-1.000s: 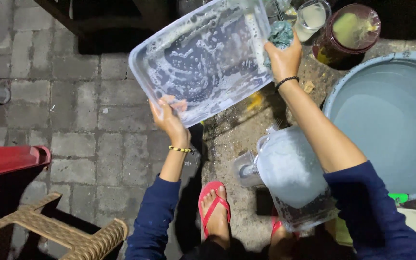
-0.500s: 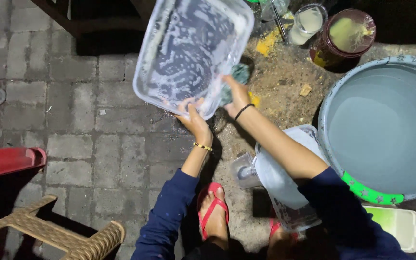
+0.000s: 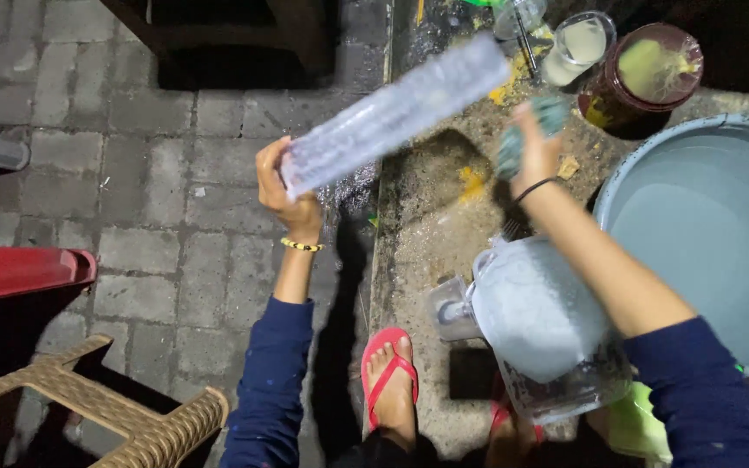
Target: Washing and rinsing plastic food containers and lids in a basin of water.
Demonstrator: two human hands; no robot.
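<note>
Above the edge where the paved floor (image 3: 132, 217) meets the wet concrete slab (image 3: 426, 234), the left hand (image 3: 283, 186) is gripping the clear plastic tray (image 3: 400, 113) by one short end, fingers curled tight around its rim, tilting it nearly edge-on so that water is running off toward the floor. The right hand (image 3: 535, 143) is closing its fingers around a green scrubbing sponge (image 3: 530, 130), held just beside the tray's far end and apart from it. Below the right forearm, a lidded clear pitcher (image 3: 535, 325) is standing next to the large blue basin (image 3: 704, 234) of water, within easy reach.
</note>
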